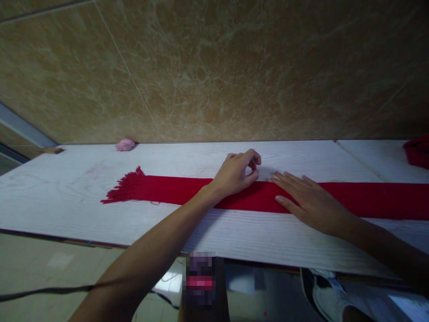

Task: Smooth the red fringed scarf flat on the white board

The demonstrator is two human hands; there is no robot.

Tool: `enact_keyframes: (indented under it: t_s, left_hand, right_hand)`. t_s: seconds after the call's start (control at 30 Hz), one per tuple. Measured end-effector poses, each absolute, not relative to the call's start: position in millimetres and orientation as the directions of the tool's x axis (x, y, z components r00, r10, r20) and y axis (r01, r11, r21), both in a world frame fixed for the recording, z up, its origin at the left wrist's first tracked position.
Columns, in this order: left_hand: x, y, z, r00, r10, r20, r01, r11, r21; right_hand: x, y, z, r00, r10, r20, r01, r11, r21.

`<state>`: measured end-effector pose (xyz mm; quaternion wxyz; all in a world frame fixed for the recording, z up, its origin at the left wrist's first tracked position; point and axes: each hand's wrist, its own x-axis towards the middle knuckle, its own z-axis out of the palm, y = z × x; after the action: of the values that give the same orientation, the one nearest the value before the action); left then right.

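Note:
A long red knitted scarf with a fringe at its left end lies flat along a white wooden table, running off to the right. My left hand rests on the scarf's far edge near the middle, thumb and forefinger pinched together; whether the pinch holds the scarf's edge is unclear. My right hand lies flat on the scarf just to the right, fingers stretched out and pointing left.
A small pink object sits at the table's far edge by the brown marbled wall. Another piece of red fabric lies at the far right. Below the near table edge, a white shoe shows on the floor.

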<state>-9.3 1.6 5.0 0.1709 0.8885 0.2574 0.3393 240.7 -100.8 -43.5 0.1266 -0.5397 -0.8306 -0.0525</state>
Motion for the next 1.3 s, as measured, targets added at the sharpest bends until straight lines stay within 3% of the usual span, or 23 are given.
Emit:
enact_keyframes:
  t_s: [0.77,1.3]
  left_hand:
    - [-9.6,2.7,1.2,0.673,0.537,0.509,0.333,-0.834,0.439]
    - [-7.8,4.8,-2.2,0.669,0.488,0.561,0.188,-0.841,0.507]
  right_hand:
    - [239.9,-101.8,-42.1,-0.405,0.860,0.309,0.902,0.430,-0.015]
    - [241.0,-101.7,-45.2,-0.382,0.875,0.299,0.911,0.410,-0.036]
